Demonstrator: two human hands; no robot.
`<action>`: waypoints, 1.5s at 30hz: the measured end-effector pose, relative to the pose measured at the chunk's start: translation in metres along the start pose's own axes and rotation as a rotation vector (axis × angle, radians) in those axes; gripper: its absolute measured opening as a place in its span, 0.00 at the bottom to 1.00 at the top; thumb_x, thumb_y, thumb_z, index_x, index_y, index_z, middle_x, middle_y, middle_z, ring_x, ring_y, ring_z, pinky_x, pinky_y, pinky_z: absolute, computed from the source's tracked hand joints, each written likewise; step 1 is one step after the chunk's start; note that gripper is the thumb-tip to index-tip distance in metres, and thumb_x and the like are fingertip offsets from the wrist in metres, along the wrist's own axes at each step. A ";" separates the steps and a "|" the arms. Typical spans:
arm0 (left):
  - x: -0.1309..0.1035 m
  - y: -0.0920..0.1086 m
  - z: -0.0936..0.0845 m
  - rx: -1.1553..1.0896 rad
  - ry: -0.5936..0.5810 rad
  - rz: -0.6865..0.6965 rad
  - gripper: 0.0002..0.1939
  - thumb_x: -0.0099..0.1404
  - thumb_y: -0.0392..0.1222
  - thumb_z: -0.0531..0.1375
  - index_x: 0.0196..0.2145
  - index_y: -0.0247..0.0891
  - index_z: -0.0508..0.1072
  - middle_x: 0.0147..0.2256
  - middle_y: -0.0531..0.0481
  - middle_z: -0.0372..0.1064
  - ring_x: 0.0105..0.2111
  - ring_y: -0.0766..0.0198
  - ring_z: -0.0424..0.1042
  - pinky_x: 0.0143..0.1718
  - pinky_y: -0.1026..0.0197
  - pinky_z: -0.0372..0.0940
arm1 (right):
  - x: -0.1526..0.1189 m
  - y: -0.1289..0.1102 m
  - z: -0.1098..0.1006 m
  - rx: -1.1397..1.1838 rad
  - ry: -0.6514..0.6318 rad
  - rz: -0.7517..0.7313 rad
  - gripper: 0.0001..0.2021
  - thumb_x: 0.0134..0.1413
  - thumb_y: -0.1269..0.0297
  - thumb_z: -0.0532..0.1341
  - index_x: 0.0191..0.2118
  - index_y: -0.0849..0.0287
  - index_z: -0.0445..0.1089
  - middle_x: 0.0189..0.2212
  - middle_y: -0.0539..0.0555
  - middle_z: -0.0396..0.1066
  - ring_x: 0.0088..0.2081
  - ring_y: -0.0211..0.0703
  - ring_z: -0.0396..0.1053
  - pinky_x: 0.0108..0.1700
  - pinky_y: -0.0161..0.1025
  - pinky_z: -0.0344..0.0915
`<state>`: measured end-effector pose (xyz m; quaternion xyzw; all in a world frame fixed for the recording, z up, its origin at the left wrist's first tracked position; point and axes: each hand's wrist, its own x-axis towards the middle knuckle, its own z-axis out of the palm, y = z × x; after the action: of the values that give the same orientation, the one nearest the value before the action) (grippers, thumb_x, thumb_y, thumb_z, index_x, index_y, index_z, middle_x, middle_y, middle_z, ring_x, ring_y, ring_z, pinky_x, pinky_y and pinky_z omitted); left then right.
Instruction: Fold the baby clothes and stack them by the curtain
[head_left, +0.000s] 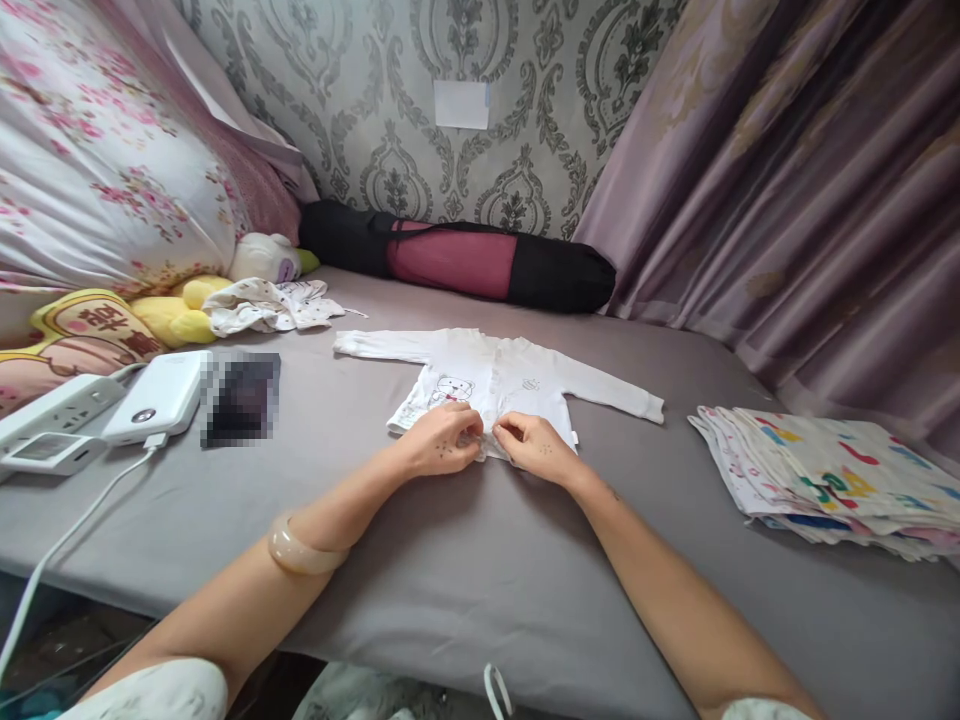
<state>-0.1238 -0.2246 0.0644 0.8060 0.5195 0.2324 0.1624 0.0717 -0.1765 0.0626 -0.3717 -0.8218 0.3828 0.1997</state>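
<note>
A small white baby shirt [525, 365] with long sleeves lies spread on the grey sheet [420, 560], a bear print on its left front. At the lower middle of its front, my left hand [448, 440] pinches the cloth with bent fingers. Close beside it, my right hand [536, 445] has thumb and fingers together on the other side of the shirt's front opening. Both hands are at the hem, and the bit of fabric between the fingertips is mostly hidden.
Folded printed cloths [832, 480] are stacked at right. At left are a power strip [52, 410], a white power bank [161, 395] with cable, a blurred dark object [241, 400], plush toys [172, 315] and a crumpled garment [274, 305]. A long black-and-pink bag [454, 262] lies along the wall.
</note>
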 end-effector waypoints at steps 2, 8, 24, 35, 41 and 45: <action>-0.001 0.000 0.000 -0.011 -0.035 0.011 0.07 0.60 0.43 0.58 0.34 0.38 0.71 0.35 0.47 0.69 0.37 0.60 0.68 0.38 0.62 0.61 | 0.002 0.006 0.000 0.143 0.003 0.079 0.11 0.58 0.59 0.54 0.34 0.59 0.70 0.24 0.47 0.67 0.23 0.35 0.62 0.28 0.33 0.58; -0.004 -0.005 0.005 0.079 -0.104 0.034 0.14 0.60 0.51 0.62 0.38 0.40 0.69 0.37 0.49 0.68 0.37 0.60 0.67 0.34 0.62 0.60 | 0.006 0.009 0.003 0.363 0.095 0.187 0.16 0.53 0.51 0.58 0.34 0.61 0.70 0.21 0.45 0.63 0.19 0.33 0.58 0.23 0.33 0.55; -0.003 0.025 0.005 0.377 -0.097 0.103 0.16 0.73 0.42 0.47 0.34 0.38 0.71 0.34 0.47 0.72 0.34 0.62 0.70 0.33 0.63 0.60 | 0.004 0.001 0.002 0.260 0.119 0.125 0.16 0.54 0.52 0.57 0.36 0.61 0.73 0.26 0.49 0.70 0.25 0.36 0.63 0.29 0.34 0.60; -0.006 0.007 -0.025 0.277 0.062 -0.238 0.21 0.70 0.50 0.48 0.24 0.39 0.71 0.26 0.47 0.72 0.28 0.62 0.70 0.28 0.63 0.55 | 0.003 -0.016 0.000 0.114 -0.095 0.071 0.18 0.62 0.55 0.52 0.30 0.59 0.72 0.27 0.50 0.72 0.29 0.38 0.68 0.33 0.34 0.62; -0.014 -0.040 -0.044 0.433 0.091 -0.681 0.14 0.66 0.49 0.54 0.38 0.37 0.71 0.37 0.41 0.74 0.39 0.54 0.72 0.34 0.61 0.60 | 0.045 -0.038 0.020 -0.265 -0.056 -0.143 0.19 0.66 0.63 0.46 0.51 0.62 0.70 0.52 0.60 0.70 0.54 0.45 0.65 0.57 0.40 0.56; -0.015 -0.050 -0.047 0.292 -0.055 -0.737 0.13 0.63 0.49 0.57 0.38 0.36 0.72 0.36 0.42 0.75 0.38 0.54 0.73 0.33 0.63 0.59 | 0.077 -0.043 0.052 -0.461 -0.229 -0.047 0.28 0.67 0.58 0.43 0.66 0.72 0.52 0.67 0.68 0.46 0.68 0.52 0.41 0.66 0.48 0.38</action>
<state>-0.1925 -0.2171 0.0753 0.5861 0.7970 0.0606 0.1324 -0.0291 -0.1613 0.0665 -0.3427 -0.9130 0.2201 0.0242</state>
